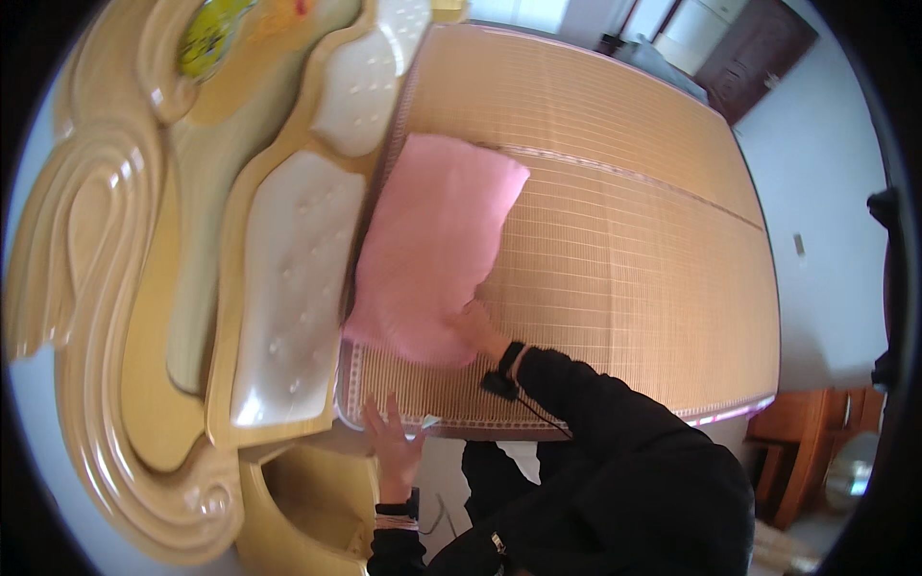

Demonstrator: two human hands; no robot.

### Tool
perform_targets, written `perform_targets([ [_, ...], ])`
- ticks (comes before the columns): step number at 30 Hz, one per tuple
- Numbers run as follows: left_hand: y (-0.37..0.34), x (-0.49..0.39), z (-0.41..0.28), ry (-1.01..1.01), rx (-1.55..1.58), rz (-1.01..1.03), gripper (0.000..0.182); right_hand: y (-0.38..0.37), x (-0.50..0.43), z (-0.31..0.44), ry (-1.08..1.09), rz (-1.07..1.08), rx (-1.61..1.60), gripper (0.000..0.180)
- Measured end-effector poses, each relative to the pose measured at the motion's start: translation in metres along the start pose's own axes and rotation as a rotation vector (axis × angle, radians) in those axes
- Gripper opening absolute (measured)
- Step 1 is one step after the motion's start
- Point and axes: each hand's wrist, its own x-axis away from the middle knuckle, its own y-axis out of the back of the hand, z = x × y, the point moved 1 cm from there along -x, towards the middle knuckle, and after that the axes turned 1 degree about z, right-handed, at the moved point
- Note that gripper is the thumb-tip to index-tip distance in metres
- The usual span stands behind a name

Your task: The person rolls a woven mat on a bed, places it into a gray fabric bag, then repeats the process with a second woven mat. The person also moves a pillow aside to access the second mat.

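Note:
A pink pillow or folded cloth [436, 237] lies on the woven bamboo sleeping mat [634, 288] that covers the bed, along the headboard side. My right hand [479, 331] touches its near right edge, where the fabric dips inward. The fingers there are blurred against the pink, so their grip is unclear. My left hand [395, 446] is at the bed's near edge with its fingers spread, and it holds nothing. Close to its thumb, a small pale tag [431, 421] sticks up at the mat's border.
A carved headboard [108, 216] with white tufted padding [295, 288] rises on the left. Below it stands a pale wooden nightstand [310, 497] with an open compartment. A dark cable [540, 417] hangs from my right wrist. Reddish wooden furniture [799, 439] is at the lower right.

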Motion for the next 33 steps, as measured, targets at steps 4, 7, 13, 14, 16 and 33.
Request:
perform_targets([
  [4, 0.007, -0.066, -0.024, -0.221, -0.082, -0.092, 0.075, 0.014, 0.073, 0.093, 0.271, 0.423, -0.054, 0.043],
  [7, 0.019, -0.077, -0.012, -0.049, 0.465, -0.109, 0.069, 0.038, 0.103, 0.109, 0.171, 0.696, -0.196, 0.053],
  [13, 0.106, -0.044, -0.005, 0.141, 0.336, -0.266, 0.059, 0.066, 0.171, -0.028, 0.063, 0.583, 0.941, 0.079],
  [14, 0.12, -0.038, -0.012, 0.189, 0.312, -0.299, 0.057, 0.071, 0.185, -0.055, -0.013, 0.577, 1.008, 0.075],
  [16, 0.143, -0.025, -0.031, 0.285, 0.273, -0.364, 0.054, 0.082, 0.202, -0.099, 0.134, 0.461, 1.265, 0.079],
  [33, 0.231, 0.079, -0.148, 0.668, 0.169, -0.713, 0.046, 0.146, 0.305, -0.217, -0.506, 0.671, 0.166, 0.053],
])
